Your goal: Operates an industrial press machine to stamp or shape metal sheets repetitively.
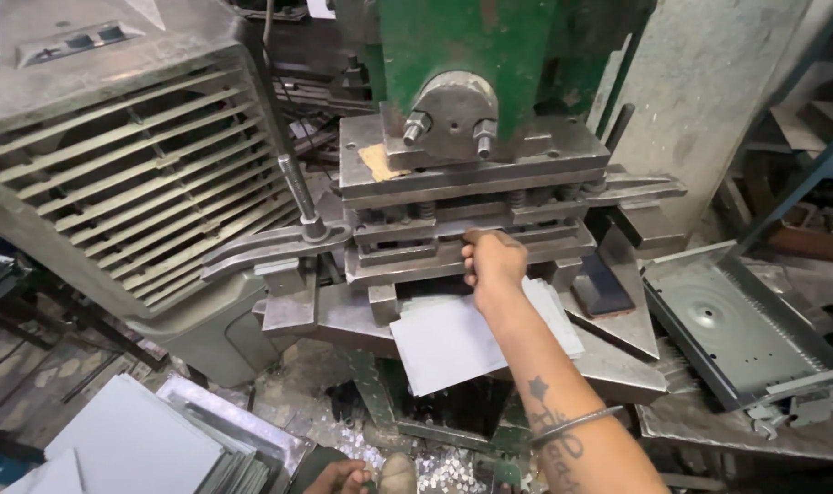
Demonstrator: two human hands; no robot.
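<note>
My right hand (492,261) reaches forward to the slot of the steel die (471,242) in a green press (471,46). Its fingers are curled at the far edge of a white sheet (453,343), which lies tilted on the press bed under my wrist. A metal bangle sits on that forearm. My left hand (338,476) shows only partly at the bottom edge, low down near the floor, with its fingers bent. What it touches is hidden.
A big grey louvred cooler (114,165) stands at the left. White sheets (133,439) are stacked at the bottom left. A dark phone (604,288) lies on the press bed, with a grey metal tray (736,329) to its right. Small punched scraps (435,471) litter the floor.
</note>
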